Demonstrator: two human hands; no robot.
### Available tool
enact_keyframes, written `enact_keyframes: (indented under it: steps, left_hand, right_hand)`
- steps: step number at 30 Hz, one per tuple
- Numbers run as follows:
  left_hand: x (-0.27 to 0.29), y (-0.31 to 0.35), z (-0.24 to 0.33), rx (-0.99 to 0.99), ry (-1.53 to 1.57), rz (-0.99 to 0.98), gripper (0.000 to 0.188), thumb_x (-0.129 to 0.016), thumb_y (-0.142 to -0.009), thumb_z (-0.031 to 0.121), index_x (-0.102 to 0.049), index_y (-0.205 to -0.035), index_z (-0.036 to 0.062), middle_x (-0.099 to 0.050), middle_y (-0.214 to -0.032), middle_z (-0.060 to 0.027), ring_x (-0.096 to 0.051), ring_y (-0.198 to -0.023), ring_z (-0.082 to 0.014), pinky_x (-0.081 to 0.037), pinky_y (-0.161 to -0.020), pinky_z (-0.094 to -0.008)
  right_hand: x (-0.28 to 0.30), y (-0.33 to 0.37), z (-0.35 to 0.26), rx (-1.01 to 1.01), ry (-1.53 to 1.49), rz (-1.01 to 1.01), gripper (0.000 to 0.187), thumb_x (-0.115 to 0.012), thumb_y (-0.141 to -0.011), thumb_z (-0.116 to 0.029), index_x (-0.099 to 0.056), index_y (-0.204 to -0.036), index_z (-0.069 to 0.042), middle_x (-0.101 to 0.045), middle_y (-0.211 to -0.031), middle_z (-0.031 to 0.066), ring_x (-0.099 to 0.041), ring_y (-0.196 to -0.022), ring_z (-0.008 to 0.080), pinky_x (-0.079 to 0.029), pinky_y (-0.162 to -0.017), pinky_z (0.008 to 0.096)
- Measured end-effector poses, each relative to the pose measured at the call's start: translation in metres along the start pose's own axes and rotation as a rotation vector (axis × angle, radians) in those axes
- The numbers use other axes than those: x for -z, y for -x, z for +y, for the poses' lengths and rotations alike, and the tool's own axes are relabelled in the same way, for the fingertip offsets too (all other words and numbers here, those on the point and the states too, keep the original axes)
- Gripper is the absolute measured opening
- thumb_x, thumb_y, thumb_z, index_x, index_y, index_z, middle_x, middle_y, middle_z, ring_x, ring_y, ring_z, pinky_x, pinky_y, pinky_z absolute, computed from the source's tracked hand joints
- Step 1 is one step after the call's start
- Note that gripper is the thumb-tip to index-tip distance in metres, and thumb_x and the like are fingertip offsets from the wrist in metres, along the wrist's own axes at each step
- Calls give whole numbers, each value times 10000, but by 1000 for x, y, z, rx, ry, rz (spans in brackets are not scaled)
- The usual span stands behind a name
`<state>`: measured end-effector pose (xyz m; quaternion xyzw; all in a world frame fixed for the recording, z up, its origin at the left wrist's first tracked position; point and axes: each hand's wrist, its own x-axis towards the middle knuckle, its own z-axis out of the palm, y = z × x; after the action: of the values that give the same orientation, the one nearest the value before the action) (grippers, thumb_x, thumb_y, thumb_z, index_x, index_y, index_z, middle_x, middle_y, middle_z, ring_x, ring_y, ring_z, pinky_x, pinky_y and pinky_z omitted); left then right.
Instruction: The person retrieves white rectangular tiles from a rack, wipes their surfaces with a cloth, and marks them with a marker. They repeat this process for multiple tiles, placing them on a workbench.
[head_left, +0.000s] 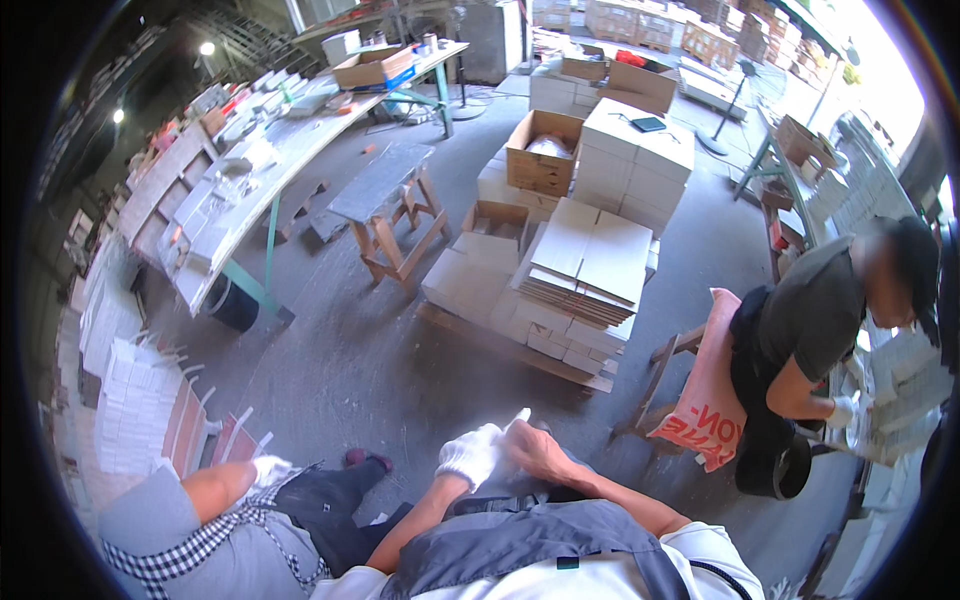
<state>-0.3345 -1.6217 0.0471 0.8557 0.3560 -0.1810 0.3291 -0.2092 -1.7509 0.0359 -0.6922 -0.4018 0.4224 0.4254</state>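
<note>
My left hand [470,456] wears a white knit glove and is held in front of my body, its fingers curled toward my right hand. My right hand [538,452] is bare and closed, touching or nearly touching the gloved one. A narrow white tip [522,414] sticks up past the right hand's fingers; it looks like glove fabric, though whether it belongs to the left glove or to a separate one I cannot tell. The right fingers hide the spot where the hands meet.
Ahead stands a pallet [510,350] stacked with white cartons [590,250] and an open brown box [545,150]. A small wooden stool [400,220] and a long worktable [290,150] are to the left. Co-workers sit close on both sides, one beside a pink sack [712,380].
</note>
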Motion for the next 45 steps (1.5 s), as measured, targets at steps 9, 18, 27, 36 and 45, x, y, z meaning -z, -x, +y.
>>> enact_keyframes:
  steps: [9, 18, 27, 36, 45]
  left_hand:
    - [39, -32, -32, 127, 93, 40, 374, -453, -1001, 417, -631, -1216, 168, -706, -1181, -176, -663, -1114, -406, -508, -932, -514]
    - [99, -110, -48, 337, 149, 200, 383, -464, -1016, 460, -633, -1274, 234, -712, -1161, -188, -660, -1111, -413, -511, -921, -495]
    - [130, -179, -94, 276, 341, 400, 484, -580, -967, 456, -605, -1347, 157, -731, -1119, -198, -709, -1029, -392, -544, -859, -484]
    - [195, -194, -127, 153, -13, 406, 434, -592, -987, 353, -557, -1381, 175, -739, -953, -175, -710, -858, -416, -535, -715, -537]
    - [233, -190, -204, -98, 7, 511, 473, -624, -962, 288, -544, -1407, 149, -696, -830, -165, -678, -743, -397, -513, -640, -528]
  right_hand:
    - [-4, -88, -8, 82, 48, -144, 202, -628, -940, -193, -574, -1018, -16, -681, -838, 164, -701, -824, 324, -525, -727, 434]
    - [30, -209, -24, 260, 62, -384, 307, -615, -975, -189, -563, -1263, -94, -699, -1045, 175, -708, -960, 332, -550, -811, 432]
    - [28, -295, -41, 450, 557, -371, 336, -583, -932, -119, -662, -1257, -150, -588, -1134, 159, -694, -833, 358, -572, -728, 464]
    - [-76, -385, -33, -450, -504, -518, 196, -483, -908, -75, -672, -858, -64, -619, -676, 32, -521, -484, 133, -380, -415, 311]
    - [-128, -422, -83, -343, -721, 420, 147, -609, -883, -37, -737, -942, 2, -712, -825, 58, -649, -717, 133, -509, -635, 304]
